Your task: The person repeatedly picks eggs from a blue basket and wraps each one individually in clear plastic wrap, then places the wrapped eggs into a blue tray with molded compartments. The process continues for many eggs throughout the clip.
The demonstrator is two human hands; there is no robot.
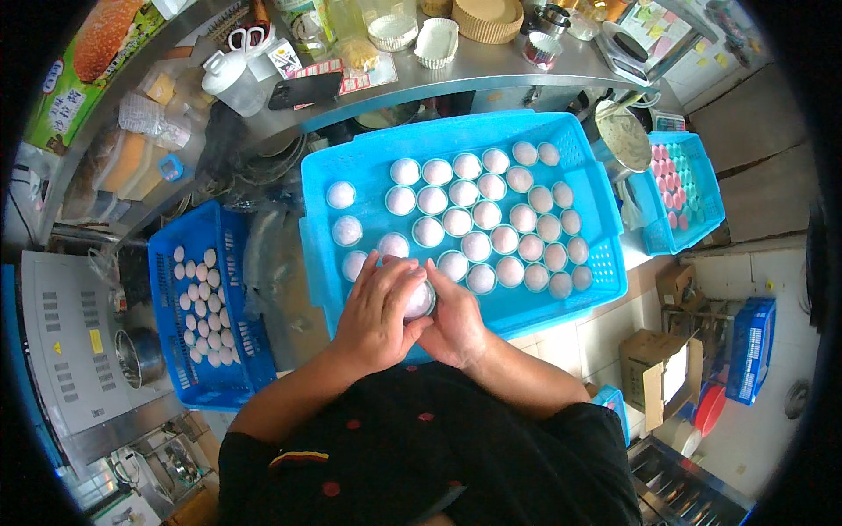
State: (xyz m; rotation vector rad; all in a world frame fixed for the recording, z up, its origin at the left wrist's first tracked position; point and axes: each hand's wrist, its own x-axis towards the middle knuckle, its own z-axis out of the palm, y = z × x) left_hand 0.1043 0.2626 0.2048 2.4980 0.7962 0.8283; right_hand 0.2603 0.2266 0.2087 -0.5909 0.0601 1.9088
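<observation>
My left hand [381,315] and my right hand [455,315] meet over the near left part of a light blue plastic crate [381,256]. Between them is a clear round cup with a pale pink, powdery ball [421,299] in it. The fingers of my left hand lie across the top and hide part of it, while my right hand cups the other side. Rows of similar pale balls [487,215], each in a thin round cup, cover the middle and right of the crate. At its left side, more balls [347,231] stand farther apart.
A darker blue crate [256,368] with more pale balls stands at left. Farther right, another light blue crate [714,227] holds pink and green cups beside a metal pot [621,141]. Across the back runs a steel shelf [473,75] bearing a phone [306,91] and paper cups [437,43].
</observation>
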